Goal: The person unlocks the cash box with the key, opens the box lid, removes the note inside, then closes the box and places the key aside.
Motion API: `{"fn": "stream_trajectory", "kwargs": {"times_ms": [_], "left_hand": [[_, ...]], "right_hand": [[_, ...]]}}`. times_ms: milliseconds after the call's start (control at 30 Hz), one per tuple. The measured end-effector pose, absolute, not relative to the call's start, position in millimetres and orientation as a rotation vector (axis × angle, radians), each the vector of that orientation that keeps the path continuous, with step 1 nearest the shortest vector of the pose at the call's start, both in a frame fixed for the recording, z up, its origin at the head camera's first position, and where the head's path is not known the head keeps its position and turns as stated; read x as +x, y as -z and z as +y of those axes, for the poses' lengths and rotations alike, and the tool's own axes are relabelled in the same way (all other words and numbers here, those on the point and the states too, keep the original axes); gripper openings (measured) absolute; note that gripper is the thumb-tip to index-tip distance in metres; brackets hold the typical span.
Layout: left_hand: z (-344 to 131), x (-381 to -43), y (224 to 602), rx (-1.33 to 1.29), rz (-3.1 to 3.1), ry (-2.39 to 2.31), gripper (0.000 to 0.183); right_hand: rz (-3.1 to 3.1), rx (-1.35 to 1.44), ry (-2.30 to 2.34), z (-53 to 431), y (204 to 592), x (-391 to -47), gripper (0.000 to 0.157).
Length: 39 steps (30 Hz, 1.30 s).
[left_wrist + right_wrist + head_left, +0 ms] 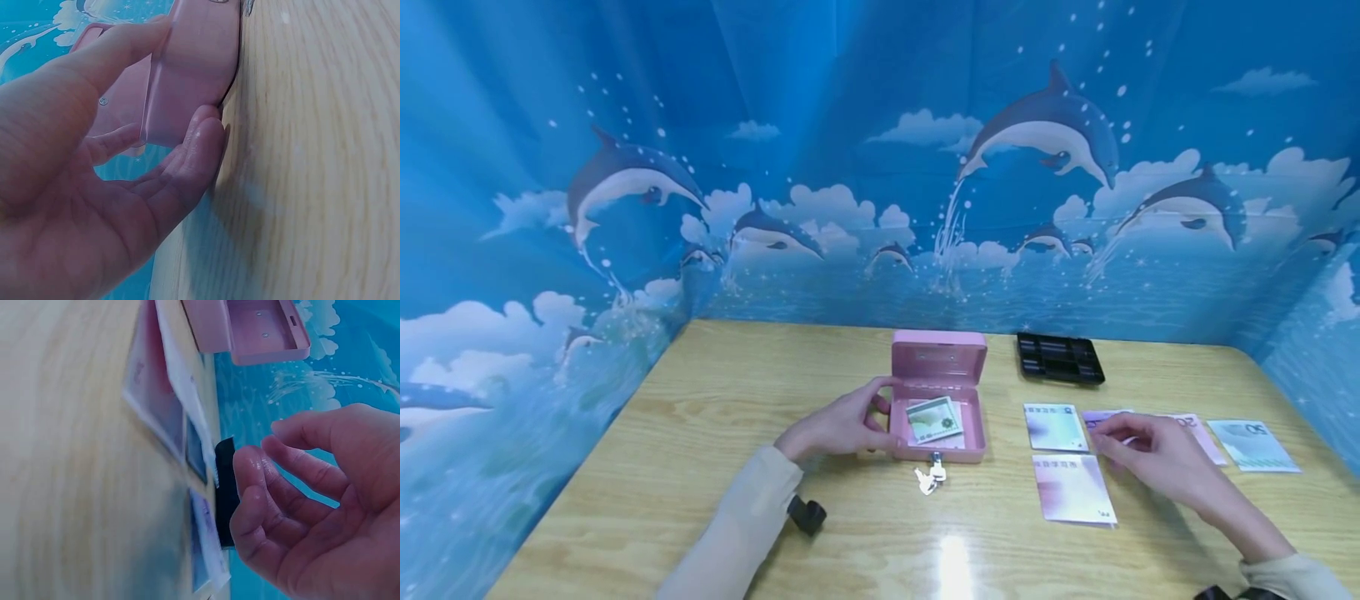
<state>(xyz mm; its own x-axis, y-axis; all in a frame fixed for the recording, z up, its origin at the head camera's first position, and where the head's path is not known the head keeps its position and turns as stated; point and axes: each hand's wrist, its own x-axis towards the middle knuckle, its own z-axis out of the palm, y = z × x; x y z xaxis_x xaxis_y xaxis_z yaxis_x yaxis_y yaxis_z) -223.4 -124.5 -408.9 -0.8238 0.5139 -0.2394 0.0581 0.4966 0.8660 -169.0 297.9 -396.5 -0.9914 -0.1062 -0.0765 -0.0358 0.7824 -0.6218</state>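
A small pink cash box (973,417) stands on the table with its lid raised. Inside it lies a green banknote (935,419) over a paler one. My left hand (846,421) holds the box by its left side, thumb near the front corner; the left wrist view has its fingers against the pink wall (194,69). Two keys (931,477) hang from the front lock. Over on the right, my right hand (1161,454) hovers by a purple banknote (1097,417) and partly covers it. Nothing shows between its loosely bent fingers in the right wrist view (300,494).
Left of my right hand lie a pale banknote (1056,427) and a pinkish one (1075,489). A pink 20 note (1198,429) and a teal 50 note (1255,446) lie farther right. Behind them sits a black compartment tray (1060,358). A dolphin-print curtain (850,167) borders the table.
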Motion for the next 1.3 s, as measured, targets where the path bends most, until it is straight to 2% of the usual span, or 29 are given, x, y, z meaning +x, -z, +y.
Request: {"fn": "stream_trajectory", "kwargs": {"times_ms": [567, 933, 1300], "left_hand": [[-125, -225, 410, 0.479, 2.252, -1.277, 0.091], [-125, -224, 410, 0.474, 2.249, -1.281, 0.092], [-127, -225, 409, 0.478, 2.253, -1.275, 0.091]], "right_hand": [[2.743, -0.152, 1.162, 266, 366, -182, 0.041], [2.705, -0.171, 1.211, 243, 363, -188, 0.039], [2.71, -0.293, 1.245, 212, 360, -193, 0.029]]}}
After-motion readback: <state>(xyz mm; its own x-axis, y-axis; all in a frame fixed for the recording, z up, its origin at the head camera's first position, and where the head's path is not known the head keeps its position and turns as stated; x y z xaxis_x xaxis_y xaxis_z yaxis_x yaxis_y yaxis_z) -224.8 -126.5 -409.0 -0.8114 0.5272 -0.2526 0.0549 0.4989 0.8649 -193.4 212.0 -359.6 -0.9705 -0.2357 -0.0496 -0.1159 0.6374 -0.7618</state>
